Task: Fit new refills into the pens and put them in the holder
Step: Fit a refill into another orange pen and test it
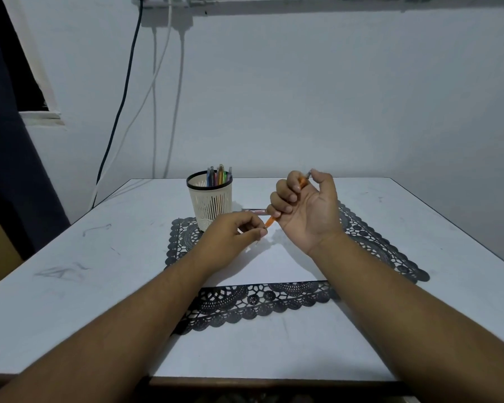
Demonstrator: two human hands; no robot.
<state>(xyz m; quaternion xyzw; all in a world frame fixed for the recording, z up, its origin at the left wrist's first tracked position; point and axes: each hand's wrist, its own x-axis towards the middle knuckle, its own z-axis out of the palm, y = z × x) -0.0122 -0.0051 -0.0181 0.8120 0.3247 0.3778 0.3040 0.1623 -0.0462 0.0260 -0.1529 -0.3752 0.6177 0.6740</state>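
Gripping orange pen [288, 199] with right hand [306, 207] — fingers curled round the barrel, palm up, thumb near the upper end. Left hand [233, 231] pinching at the pen's lower tip between thumb and forefinger; looks like the nose cone or refill point, too small to tell which. Pen held tilted, above the far part of the lace mat [376, 245], clear of the surface.

Handling, as judged: light, thin plastic barrel — stiff enough along its length, smooth, prone to spin in the fingers when the tip is twisted. Best held mid-barrel in a full wrap as now, with the pinch right at the tip for threading. Refill thinner still and bendy; should go in straight, no side load. Small tip piece easy to drop and lose in the mat's holes.

Holder [210, 200] standing on the mat's far left corner, upright, several coloured pens [219, 175] already in it. Another pen or refill [253, 210] lying flat just beside the holder, toward the table's far edge. White sheet [274, 266] lying on the mat's middle, under the hands. Table [70, 257] scuffed with pencil marks at left.
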